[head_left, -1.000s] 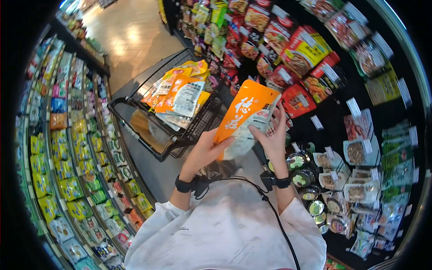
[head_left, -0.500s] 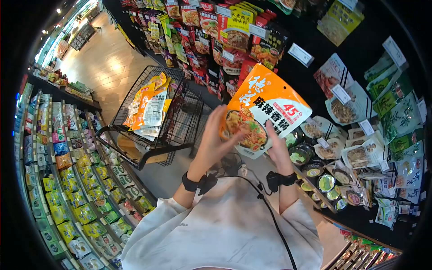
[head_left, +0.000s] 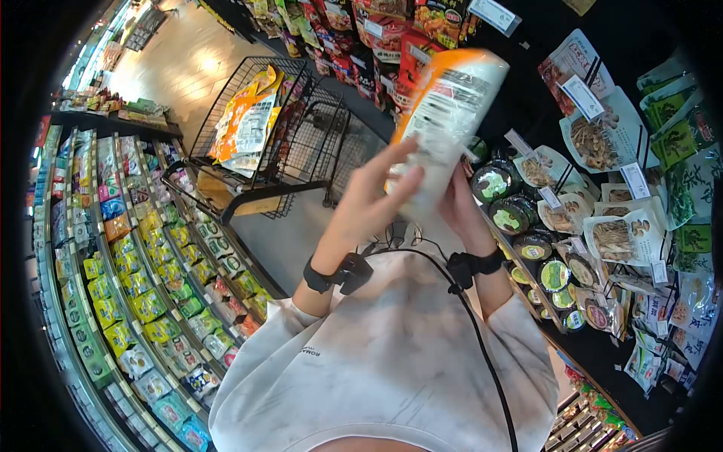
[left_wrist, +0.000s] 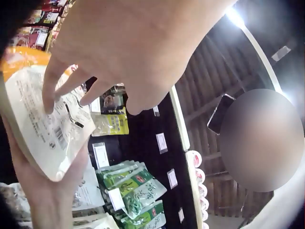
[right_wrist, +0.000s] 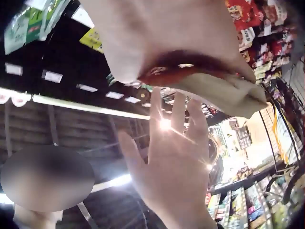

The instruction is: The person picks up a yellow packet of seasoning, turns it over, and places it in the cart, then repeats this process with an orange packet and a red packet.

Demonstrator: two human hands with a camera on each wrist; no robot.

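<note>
Near the cart (head_left: 279, 190), the right hand (head_left: 465, 213) grips the packet (head_left: 454, 109), likely bearing its weight, leaving the left hand (head_left: 361, 202) spread wide.

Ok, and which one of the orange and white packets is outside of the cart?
The packet held up in the right hand; the other orange and white packets lie in the cart.

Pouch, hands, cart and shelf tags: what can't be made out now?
Small print on the pouch: motion-blurred, head view; too small, left wrist view.
Fingertips of the right hand: head view, behind the pouch.
Lowest load in the cart: head view, under packets.
Shelf tags, wording: head view, too small.
</note>
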